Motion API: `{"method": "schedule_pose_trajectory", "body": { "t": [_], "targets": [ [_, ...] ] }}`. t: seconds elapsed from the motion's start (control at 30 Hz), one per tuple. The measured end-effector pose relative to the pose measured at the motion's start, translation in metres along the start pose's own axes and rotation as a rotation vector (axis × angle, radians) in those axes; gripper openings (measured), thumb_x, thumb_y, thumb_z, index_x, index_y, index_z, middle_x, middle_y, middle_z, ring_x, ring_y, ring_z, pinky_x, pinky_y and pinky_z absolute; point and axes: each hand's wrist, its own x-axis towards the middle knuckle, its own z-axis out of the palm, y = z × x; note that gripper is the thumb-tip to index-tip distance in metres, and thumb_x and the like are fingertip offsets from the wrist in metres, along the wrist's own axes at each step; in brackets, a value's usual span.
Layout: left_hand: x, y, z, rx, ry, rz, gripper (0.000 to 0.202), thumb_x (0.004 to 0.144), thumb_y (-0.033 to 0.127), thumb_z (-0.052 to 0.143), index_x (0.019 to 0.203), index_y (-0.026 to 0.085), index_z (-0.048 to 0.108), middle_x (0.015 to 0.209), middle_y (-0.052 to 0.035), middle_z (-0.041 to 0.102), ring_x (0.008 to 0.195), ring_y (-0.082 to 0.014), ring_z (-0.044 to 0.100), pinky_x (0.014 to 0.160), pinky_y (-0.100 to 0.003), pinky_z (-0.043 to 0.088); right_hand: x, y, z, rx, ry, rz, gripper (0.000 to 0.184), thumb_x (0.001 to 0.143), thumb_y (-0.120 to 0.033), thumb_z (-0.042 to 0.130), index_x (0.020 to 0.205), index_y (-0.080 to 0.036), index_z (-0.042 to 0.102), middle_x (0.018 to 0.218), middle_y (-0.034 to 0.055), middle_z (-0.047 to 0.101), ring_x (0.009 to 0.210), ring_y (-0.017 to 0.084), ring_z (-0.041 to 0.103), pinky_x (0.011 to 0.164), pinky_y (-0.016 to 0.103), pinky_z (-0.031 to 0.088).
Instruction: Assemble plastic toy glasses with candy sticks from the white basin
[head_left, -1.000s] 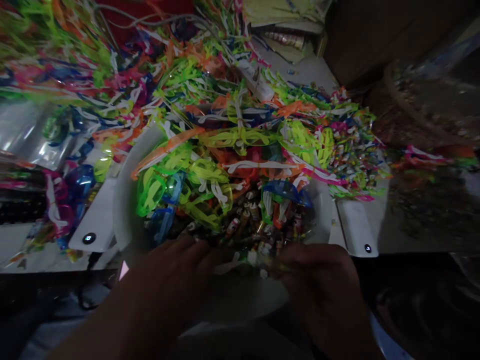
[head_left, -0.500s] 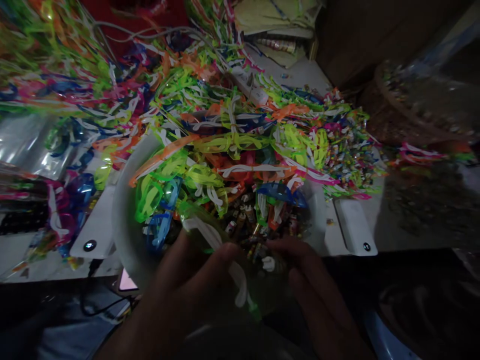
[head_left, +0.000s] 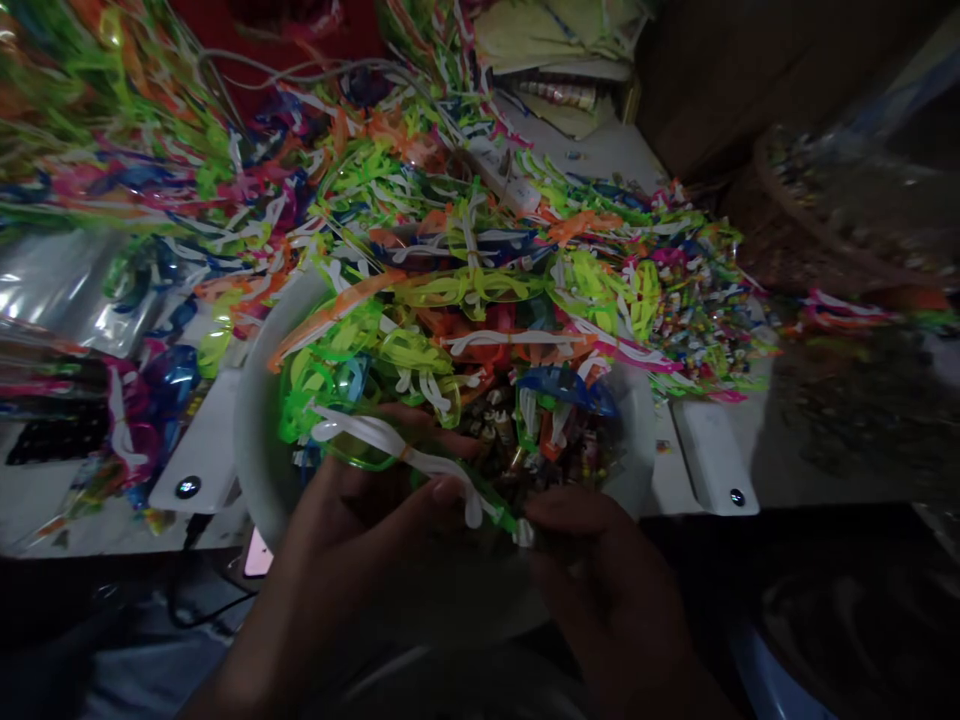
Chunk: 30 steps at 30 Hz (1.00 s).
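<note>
"What's held?"
"The left hand (head_left: 352,550) grips one pair of translucent green plastic glasses with white arms (head_left: 371,433), above the round grey basin (head_left: 256,440); the right hand (head_left: 604,570) pinches one white-ended piece (head_left: 525,533) at their tip."
"And beyond?"
"Two white oblong devices (head_left: 206,442) (head_left: 712,450) on the table (head_left: 662,487), flanking the basin, displays too small to read."

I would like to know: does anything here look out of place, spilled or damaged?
The pink glasses look misplaced: they seem to lie across the rim of the bowl, on its right side, one end outside. No damage shows on the green glasses in the left hand, though the light is dim.
</note>
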Motion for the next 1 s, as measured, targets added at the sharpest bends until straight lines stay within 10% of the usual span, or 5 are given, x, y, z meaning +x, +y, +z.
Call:
{"method": "schedule_pose_trajectory", "body": {
  "t": [0.4,0.83,1.0],
  "targets": [
    [0.003,-0.005,-0.006,0.081,-0.041,0.044,0.029,0.069,0.014,0.075,0.089,0.024,0.056,0.082,0.0043,0.073,0.072,-0.0139,0.068,0.056,-0.016,0.054,0.002,-0.009,0.004,0.034,0.047,0.008,0.020,0.086,-0.024,0.057,0.106,-0.028,0.058,0.096,-0.0010,0.068,0.085,0.011,0.065,0.073,0.017,0.051],
    [-0.001,0.003,-0.005,0.146,-0.147,-0.091,0.030,0.072,0.012,0.072,0.085,0.022,0.048,0.085,0.0026,0.074,0.068,-0.0120,0.068,0.062,-0.018,0.054,0.015,-0.011,-0.006,0.293,-0.393,0.274,0.014,0.089,-0.031,0.051,0.100,-0.025,0.057,0.090,0.0005,0.063,0.078,0.014,0.061,0.063,0.021,0.048],
    [0.000,-0.004,-0.008,0.145,-0.189,-0.080,0.027,0.073,0.016,0.071,0.084,0.023,0.047,0.081,0.0030,0.073,0.072,-0.0143,0.069,0.065,-0.021,0.055,0.018,-0.015,0.000,0.290,-0.324,0.264,0.009,0.086,-0.027,0.052,0.083,-0.020,0.055,0.076,-0.0003,0.058,0.065,0.012,0.054,0.057,0.021,0.043]
  ]
}}
